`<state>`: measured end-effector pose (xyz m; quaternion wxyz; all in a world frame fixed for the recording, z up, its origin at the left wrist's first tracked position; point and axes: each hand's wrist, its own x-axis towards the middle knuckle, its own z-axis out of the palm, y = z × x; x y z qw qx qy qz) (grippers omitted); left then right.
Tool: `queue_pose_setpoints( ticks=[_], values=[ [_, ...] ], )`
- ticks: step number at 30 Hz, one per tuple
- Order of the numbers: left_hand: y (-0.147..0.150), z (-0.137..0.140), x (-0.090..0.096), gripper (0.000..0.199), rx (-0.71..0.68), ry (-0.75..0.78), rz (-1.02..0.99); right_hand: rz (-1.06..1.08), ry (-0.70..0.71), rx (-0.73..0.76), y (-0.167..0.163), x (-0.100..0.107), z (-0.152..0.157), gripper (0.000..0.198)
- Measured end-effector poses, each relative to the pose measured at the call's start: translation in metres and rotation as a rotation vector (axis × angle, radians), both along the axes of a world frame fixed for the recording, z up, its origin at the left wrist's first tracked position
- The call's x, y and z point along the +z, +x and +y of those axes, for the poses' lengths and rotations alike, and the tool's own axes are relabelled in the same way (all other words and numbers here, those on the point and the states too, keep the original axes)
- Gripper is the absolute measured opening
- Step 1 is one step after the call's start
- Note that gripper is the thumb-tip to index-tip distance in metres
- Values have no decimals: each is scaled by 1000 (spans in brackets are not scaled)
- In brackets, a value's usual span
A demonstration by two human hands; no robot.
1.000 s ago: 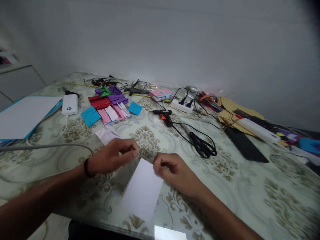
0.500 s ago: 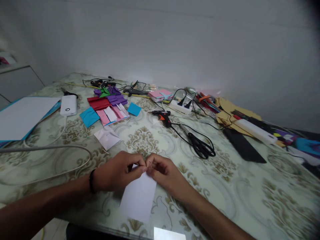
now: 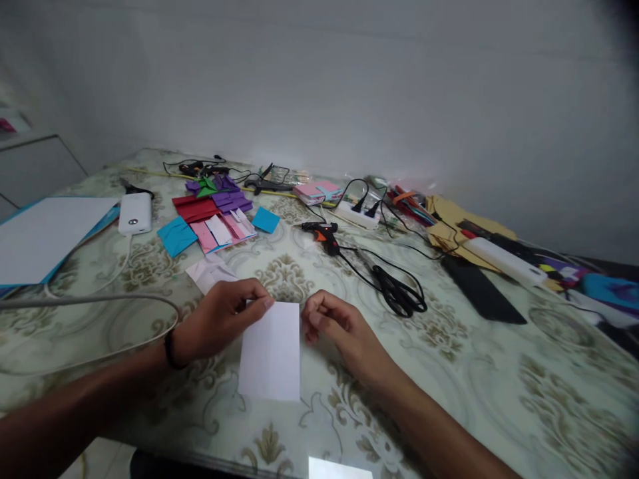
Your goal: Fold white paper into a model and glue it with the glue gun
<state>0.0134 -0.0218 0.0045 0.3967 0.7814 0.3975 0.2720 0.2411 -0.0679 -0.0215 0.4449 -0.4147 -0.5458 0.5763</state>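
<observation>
A sheet of white paper [image 3: 272,352] lies near the front of the table, its long side pointing toward me. My left hand [image 3: 219,319] pinches its top left corner between thumb and fingers. Just off the paper's right edge is my right hand [image 3: 339,326], its fingers loosely curled, a little apart and holding nothing. Behind my left hand rests a folded white paper piece [image 3: 210,269], partly hidden by the knuckles.
Folded coloured papers, including a red one [image 3: 196,207] and a blue square [image 3: 265,219], lie beyond. A black glue gun [image 3: 324,233], scissors with black handles [image 3: 399,289], a power strip [image 3: 357,214] and a black phone-like slab [image 3: 482,289] are spread rightward. A white power bank [image 3: 135,213] stands left.
My right hand has let go of the paper's top edge and moved right, away from my left hand. The paper has turned straighter and shifted away from me with my left hand.
</observation>
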Motion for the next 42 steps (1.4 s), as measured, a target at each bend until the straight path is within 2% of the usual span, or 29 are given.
queue_pose_setpoints(
  ticks=[3, 6, 9, 12, 17, 24, 33, 36, 39, 42],
  values=[
    [3, -2, -2, 28, -22, -50, 8, -83, -32, -13, -5, 2, -3, 32],
    [7, -5, -5, 25, -132, -126, 47, -133, -46, -2, -8, 3, -5, 38],
    [8, -8, -8, 26, -226, -118, 102, -123, -43, 36, -9, 1, -5, 38],
    [9, -10, -8, 30, -235, -94, 146, -128, -39, 76, -9, -3, -6, 37],
    [10, -12, -2, 31, -184, -86, 126, -137, -55, 116, -9, -4, -6, 37],
    [0, -1, 1, 35, -79, -176, -13, -154, -130, 185, -12, -3, -9, 39],
    [-17, 18, 2, 37, 74, -210, -240, -220, -90, 242, -8, -4, -9, 38],
    [-20, 22, 4, 37, 114, -153, -218, -219, -54, 208, -4, -3, -3, 36],
    [-17, 19, 6, 36, -6, -80, -74, -183, -18, 112, -3, -1, -1, 39],
    [-7, 10, 2, 31, -222, -85, 62, -207, -21, 152, -8, -1, -4, 37]
  ],
)
